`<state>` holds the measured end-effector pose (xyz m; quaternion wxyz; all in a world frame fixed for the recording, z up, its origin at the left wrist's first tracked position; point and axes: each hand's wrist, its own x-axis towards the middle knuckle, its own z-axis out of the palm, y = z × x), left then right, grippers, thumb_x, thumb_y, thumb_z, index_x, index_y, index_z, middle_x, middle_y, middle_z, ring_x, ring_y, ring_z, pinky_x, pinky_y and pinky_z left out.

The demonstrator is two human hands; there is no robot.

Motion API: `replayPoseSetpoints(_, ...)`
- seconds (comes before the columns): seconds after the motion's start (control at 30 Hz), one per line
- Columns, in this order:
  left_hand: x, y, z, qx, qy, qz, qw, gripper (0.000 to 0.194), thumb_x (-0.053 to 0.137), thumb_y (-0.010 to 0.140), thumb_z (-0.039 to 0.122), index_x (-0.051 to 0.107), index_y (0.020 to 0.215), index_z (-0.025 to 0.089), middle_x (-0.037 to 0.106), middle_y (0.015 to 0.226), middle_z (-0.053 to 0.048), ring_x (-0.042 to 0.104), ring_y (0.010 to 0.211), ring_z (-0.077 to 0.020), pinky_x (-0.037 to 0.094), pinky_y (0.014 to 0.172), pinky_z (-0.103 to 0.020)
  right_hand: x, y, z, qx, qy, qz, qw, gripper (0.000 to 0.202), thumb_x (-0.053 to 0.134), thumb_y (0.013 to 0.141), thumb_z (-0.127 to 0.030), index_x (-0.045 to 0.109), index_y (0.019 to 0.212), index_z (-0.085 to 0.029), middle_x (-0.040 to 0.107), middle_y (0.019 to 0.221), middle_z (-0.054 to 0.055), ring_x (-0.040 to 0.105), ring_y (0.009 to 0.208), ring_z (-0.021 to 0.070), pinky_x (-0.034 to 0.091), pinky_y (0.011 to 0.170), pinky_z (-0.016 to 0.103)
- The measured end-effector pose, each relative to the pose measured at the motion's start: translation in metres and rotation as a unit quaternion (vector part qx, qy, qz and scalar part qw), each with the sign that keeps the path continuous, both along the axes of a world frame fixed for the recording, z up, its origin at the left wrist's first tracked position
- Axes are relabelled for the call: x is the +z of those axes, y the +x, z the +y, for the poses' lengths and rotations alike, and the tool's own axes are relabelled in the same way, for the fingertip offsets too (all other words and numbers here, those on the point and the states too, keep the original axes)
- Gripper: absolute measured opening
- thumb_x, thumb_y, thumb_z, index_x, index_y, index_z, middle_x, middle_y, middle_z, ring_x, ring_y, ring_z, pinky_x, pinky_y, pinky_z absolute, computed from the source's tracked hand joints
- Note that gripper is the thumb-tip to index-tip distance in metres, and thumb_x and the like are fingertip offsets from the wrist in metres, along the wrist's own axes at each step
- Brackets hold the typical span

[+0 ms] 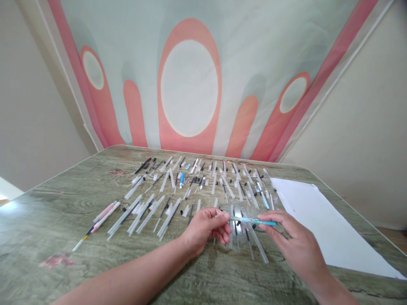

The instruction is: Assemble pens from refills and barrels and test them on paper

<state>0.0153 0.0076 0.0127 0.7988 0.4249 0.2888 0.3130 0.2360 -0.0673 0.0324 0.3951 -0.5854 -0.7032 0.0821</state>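
Note:
A light-blue pen (244,219) is held level above the table between my two hands. My left hand (208,226) pinches its left end between thumb and fingers. At the other end, my right hand (291,233) grips the darker teal part with thumb and fingertips. Below the pen lie clear pen barrels (257,243) and thin dark refills (248,241), partly hidden by my hands. More barrels, refills and small black caps are spread in rows behind the hands.
White paper sheets (330,224) lie at the right. On the left rest pink-and-white pens (104,216) beside a refill with a yellow part. Among the rows are a blue-and-white pen (182,180) and a black pen (143,165). A patterned cloth (190,84) hangs behind the wood-patterned table (133,271).

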Motion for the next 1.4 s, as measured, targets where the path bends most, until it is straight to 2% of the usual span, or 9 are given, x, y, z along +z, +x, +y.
replayPoseSetpoints(0.1,0.000,0.000,0.000,0.012,0.006,0.000,1.000,0.027,0.064,0.077,0.036,0.053,0.074,0.011,0.064,0.065,-0.005,0.059,0.047,-0.0114,0.045,0.043,-0.020,-0.001,0.001,0.001,0.011,0.005,-0.014,1.000,0.011,0.056,0.086,-0.031,0.061,0.095,-0.027,0.066,0.096,-0.001,0.061,0.092,0.0162,0.043,0.084,0.026)
replayPoseSetpoints(0.27,0.000,0.000,0.001,0.036,0.029,-0.007,0.999,0.027,0.069,0.074,0.032,0.057,0.083,0.010,0.064,0.066,-0.005,0.060,0.050,-0.0122,0.046,0.046,-0.021,-0.004,0.004,0.001,-0.011,-0.084,-0.004,0.996,0.020,0.054,0.086,-0.040,0.061,0.101,-0.028,0.068,0.097,-0.001,0.063,0.088,0.0171,0.045,0.077,0.026)
replayPoseSetpoints(0.37,0.002,-0.001,0.002,0.038,0.019,-0.014,0.999,0.028,0.070,0.073,0.031,0.058,0.085,0.009,0.064,0.067,-0.006,0.060,0.052,-0.0119,0.046,0.048,-0.021,-0.002,0.001,0.000,0.017,-0.151,0.035,0.988,0.023,0.047,0.090,-0.043,0.058,0.101,-0.026,0.068,0.081,-0.002,0.064,0.077,0.0156,0.046,0.071,0.025)
replayPoseSetpoints(0.53,0.003,-0.001,0.003,0.058,0.020,-0.034,0.998,0.028,0.074,0.069,0.024,0.062,0.090,0.010,0.064,0.070,-0.005,0.061,0.060,-0.0126,0.048,0.055,-0.022,0.001,-0.007,0.002,0.058,-0.213,0.094,0.971,0.028,0.035,0.094,-0.043,0.055,0.093,-0.023,0.054,0.057,-0.006,0.056,0.053,0.0118,0.043,0.057,0.023)
replayPoseSetpoints(0.8,0.002,-0.003,0.006,0.066,-0.090,-0.111,0.988,0.030,0.074,0.067,0.011,0.065,0.095,0.014,0.063,0.086,-0.004,0.060,0.075,-0.0121,0.050,0.074,-0.028,-0.001,-0.024,-0.002,0.066,-0.254,0.070,0.963,0.027,0.042,0.090,-0.047,0.054,0.087,-0.022,0.062,0.061,-0.004,0.057,0.052,0.0114,0.043,0.054,0.022)
replayPoseSetpoints(0.93,0.008,-0.003,0.004,0.053,-0.083,-0.152,0.983,0.032,0.070,0.072,0.012,0.062,0.103,0.016,0.062,0.097,-0.006,0.060,0.087,-0.0156,0.049,0.080,-0.032,0.005,-0.041,-0.007,0.094,-0.270,0.094,0.954,0.029,0.039,0.091,-0.045,0.049,0.079,-0.022,0.064,0.059,-0.004,0.055,0.047,0.0105,0.042,0.051,0.022)
replayPoseSetpoints(1.07,0.014,-0.001,0.000,0.036,-0.074,-0.183,0.980,0.028,0.067,0.076,0.017,0.059,0.103,0.018,0.062,0.102,-0.007,0.059,0.100,-0.0210,0.047,0.084,-0.037,0.007,-0.054,-0.009,0.112,-0.297,0.145,0.937,0.029,0.035,0.093,-0.045,0.046,0.081,-0.021,0.066,0.065,-0.003,0.052,0.042,0.0084,0.042,0.048,0.021)
replayPoseSetpoints(1.23,0.013,0.000,-0.002,0.036,-0.075,-0.187,0.979,0.012,0.064,0.079,0.018,0.059,0.089,0.014,0.063,0.096,-0.008,0.060,0.096,-0.0198,0.045,0.088,-0.038,-0.001,-0.056,-0.011,0.123,-0.283,0.149,0.939,0.027,0.035,0.093,-0.044,0.046,0.083,-0.022,0.067,0.067,-0.003,0.049,0.038,0.0071,0.041,0.046,0.019)
replayPoseSetpoints(1.4,0.015,0.000,-0.003,0.018,-0.072,-0.182,0.980,0.024,0.058,0.084,0.025,0.059,0.105,0.013,0.061,0.097,-0.010,0.059,0.092,-0.0179,0.045,0.087,-0.037,-0.004,-0.056,-0.012,0.130,-0.284,0.154,0.938,0.026,0.034,0.094,-0.043,0.045,0.085,-0.022,0.068,0.068,-0.003,0.050,0.040,0.0070,0.042,0.047,0.019)
